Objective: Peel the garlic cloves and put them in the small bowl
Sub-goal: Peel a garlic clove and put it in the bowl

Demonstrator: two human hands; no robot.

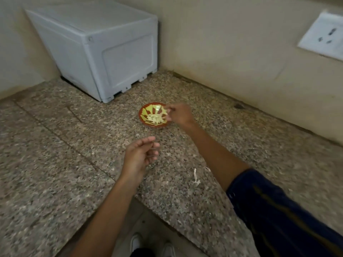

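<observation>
A small red bowl (143,115) with a yellow pattern inside stands on the speckled stone counter (55,145). Several pale peeled garlic cloves (155,118) lie in it. My right hand (179,115) reaches over the bowl's right rim with fingertips pinched together; whether a clove sits between them is too blurred to tell. My left hand (139,156) hovers nearer to me, left of the bowl, with fingers loosely curled and nothing visible in it. A few white garlic skins (195,176) lie on the counter by my right forearm.
A grey plastic box (104,52) stands in the back corner against the wall. A white wall socket (324,36) is at the upper right. The counter's front edge cuts in near my feet (152,243).
</observation>
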